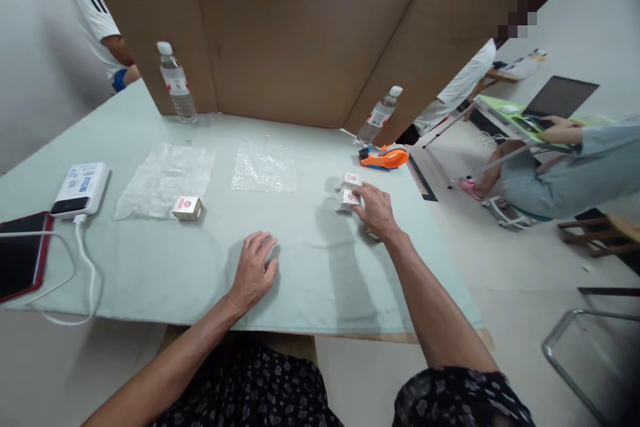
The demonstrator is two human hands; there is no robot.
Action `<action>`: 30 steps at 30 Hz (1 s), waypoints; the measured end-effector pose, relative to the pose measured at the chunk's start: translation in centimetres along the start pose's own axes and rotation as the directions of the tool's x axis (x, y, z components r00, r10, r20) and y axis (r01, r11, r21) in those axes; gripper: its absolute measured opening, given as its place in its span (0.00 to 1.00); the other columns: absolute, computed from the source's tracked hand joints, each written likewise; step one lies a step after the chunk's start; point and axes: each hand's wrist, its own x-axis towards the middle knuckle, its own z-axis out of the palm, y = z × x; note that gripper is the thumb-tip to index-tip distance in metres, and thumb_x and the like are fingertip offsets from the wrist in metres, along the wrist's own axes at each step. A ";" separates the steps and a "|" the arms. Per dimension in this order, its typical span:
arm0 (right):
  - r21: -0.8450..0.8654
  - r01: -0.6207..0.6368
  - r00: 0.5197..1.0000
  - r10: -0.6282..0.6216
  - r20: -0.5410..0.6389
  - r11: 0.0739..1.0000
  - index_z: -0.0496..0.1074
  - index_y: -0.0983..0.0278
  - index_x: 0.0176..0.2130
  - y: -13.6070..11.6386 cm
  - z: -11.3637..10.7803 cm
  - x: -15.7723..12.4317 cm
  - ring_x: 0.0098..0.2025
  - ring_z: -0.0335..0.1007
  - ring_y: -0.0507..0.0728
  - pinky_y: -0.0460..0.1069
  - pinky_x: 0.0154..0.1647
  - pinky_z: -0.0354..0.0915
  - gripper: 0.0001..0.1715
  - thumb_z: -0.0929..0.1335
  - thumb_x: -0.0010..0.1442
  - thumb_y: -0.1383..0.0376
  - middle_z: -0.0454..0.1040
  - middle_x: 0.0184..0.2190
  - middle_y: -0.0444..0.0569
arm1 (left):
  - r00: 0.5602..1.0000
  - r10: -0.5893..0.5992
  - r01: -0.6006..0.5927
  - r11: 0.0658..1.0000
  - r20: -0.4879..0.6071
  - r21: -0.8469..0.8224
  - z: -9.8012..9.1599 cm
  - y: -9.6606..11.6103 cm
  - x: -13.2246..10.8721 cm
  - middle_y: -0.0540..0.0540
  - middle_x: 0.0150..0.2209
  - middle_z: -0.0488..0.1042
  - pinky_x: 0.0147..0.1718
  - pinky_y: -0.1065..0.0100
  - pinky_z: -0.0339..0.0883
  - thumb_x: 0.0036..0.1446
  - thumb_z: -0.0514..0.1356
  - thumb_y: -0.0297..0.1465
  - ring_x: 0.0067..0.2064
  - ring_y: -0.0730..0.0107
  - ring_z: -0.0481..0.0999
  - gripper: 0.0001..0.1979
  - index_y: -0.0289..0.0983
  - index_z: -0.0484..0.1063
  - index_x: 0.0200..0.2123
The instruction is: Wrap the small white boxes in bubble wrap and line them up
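Observation:
My right hand point(376, 211) is closed on a small white box point(349, 199) with reddish print, at the right of the table; thumb and fingers grip its right side. Clear plastic seems to cover this box. Just behind it stands a similar small box point(351, 179), and part of another shows beneath my wrist. My left hand point(253, 269) rests on the cloth near the front edge, fingers loosely spread and nothing in them. To its upper left, one more small box point(187, 208) sits at the corner of a bubble-wrap sheet point(170, 173). A smaller bubble-wrap piece point(264, 167) lies mid-table.
An orange tape dispenser point(385, 157) and a water bottle point(380, 116) stand at the back right. Another bottle point(177, 83) is before the cardboard screen point(300, 33). A power bank point(81, 190), cable and phone point(23, 257) lie left. A person sits at a laptop point(560, 97).

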 end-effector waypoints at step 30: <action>-0.128 0.397 0.914 -0.377 0.151 0.909 0.76 0.68 0.36 -18.5 3.9 3.6 0.38 0.66 0.60 0.56 0.46 0.50 0.15 0.61 0.60 0.77 0.77 0.34 0.58 | 0.997 -0.034 0.034 0.999 -0.069 0.006 -3.3 1.8 0.4 0.36 0.59 0.68 0.61 0.46 0.60 0.54 0.57 0.23 0.63 0.51 0.63 0.21 0.38 0.71 0.52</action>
